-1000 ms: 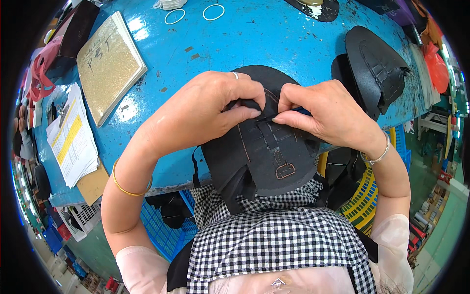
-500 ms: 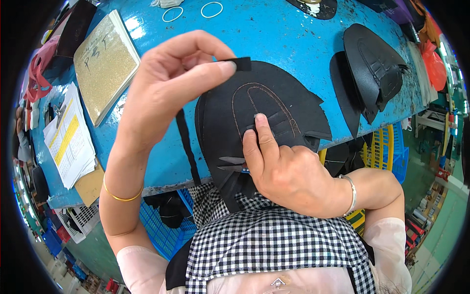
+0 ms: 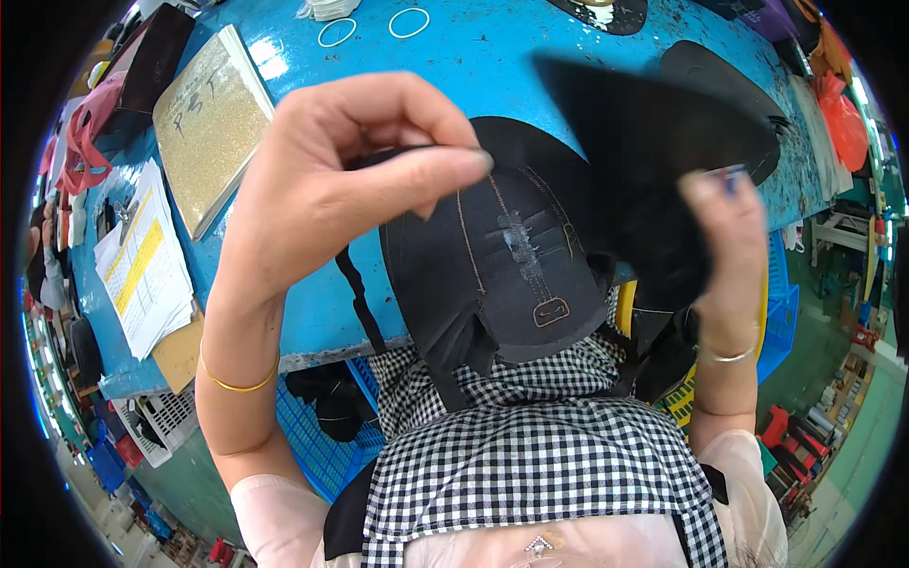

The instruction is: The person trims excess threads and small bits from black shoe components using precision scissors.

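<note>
Both grip: left hand [image 3: 341, 180] pinches a half-hidden black strip [image 3: 379, 156]; right hand [image 3: 724, 246] a blurred black panel [image 3: 653, 142].

Blue worktable [image 3: 492, 85] w/ scuffed, shiny top — glare patch near the far edge. Gold-covered notebook [image 3: 210, 123] and stacked papers [image 3: 142, 265] at left, two white rings [image 3: 374, 26] up top. Blue crates [image 3: 317, 445] under the table; yellow crate [image 3: 686, 402] at right. Green floor [image 3: 843, 445] — lower right, cluttered.

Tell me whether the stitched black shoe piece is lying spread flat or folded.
Spread flat: the black shoe piece lies open at the blue table edge, its tan stitching lines fully showing.
</note>
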The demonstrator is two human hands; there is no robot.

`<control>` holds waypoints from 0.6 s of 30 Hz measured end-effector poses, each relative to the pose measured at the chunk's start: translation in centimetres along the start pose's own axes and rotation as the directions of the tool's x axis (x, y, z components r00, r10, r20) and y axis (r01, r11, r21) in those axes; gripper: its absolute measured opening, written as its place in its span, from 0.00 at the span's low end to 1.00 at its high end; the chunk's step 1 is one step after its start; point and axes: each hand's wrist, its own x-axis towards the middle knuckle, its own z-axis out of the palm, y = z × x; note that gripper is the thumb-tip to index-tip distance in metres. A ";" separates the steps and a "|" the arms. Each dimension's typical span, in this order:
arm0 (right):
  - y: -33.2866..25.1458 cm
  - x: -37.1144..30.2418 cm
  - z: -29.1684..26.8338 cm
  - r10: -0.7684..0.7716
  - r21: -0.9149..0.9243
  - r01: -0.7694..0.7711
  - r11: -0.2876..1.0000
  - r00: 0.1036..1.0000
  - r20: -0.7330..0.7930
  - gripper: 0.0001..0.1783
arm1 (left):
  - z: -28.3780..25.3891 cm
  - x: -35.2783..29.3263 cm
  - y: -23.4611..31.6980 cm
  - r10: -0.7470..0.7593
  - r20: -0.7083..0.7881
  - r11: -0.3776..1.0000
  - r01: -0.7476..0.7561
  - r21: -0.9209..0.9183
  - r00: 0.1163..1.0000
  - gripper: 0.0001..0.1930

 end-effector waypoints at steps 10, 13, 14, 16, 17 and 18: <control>11.1 -5.6 -4.9 0.666 0.862 -0.417 0.288 0.734 0.133 0.14 | 2.9 3.2 -1.5 -0.284 0.445 0.870 0.033 0.492 0.850 0.06; 5.3 -2.5 -2.4 0.691 0.636 -0.633 0.442 0.692 0.209 0.12 | 3.1 3.3 -2.5 -0.135 0.433 0.823 -0.143 0.550 0.891 0.05; 3.9 -2.5 -1.7 0.678 0.607 -0.650 0.457 0.697 0.236 0.12 | 3.1 3.5 -2.3 -0.143 0.445 0.802 -0.160 0.576 0.884 0.05; 2.8 -1.7 -0.8 0.341 0.595 -0.473 0.650 0.881 0.328 0.09 | 3.3 3.7 -2.2 -0.156 0.455 0.778 -0.174 0.604 0.877 0.06; 1.7 -0.4 -0.5 0.189 0.565 -0.399 0.722 0.900 0.394 0.04 | 3.4 3.7 -2.4 -0.127 0.471 0.757 -0.221 0.615 0.873 0.06; 1.4 0.8 0.5 -0.002 0.593 -0.283 0.754 0.902 0.432 0.03 | 3.4 3.8 -2.6 -0.099 0.487 0.733 -0.267 0.625 0.868 0.07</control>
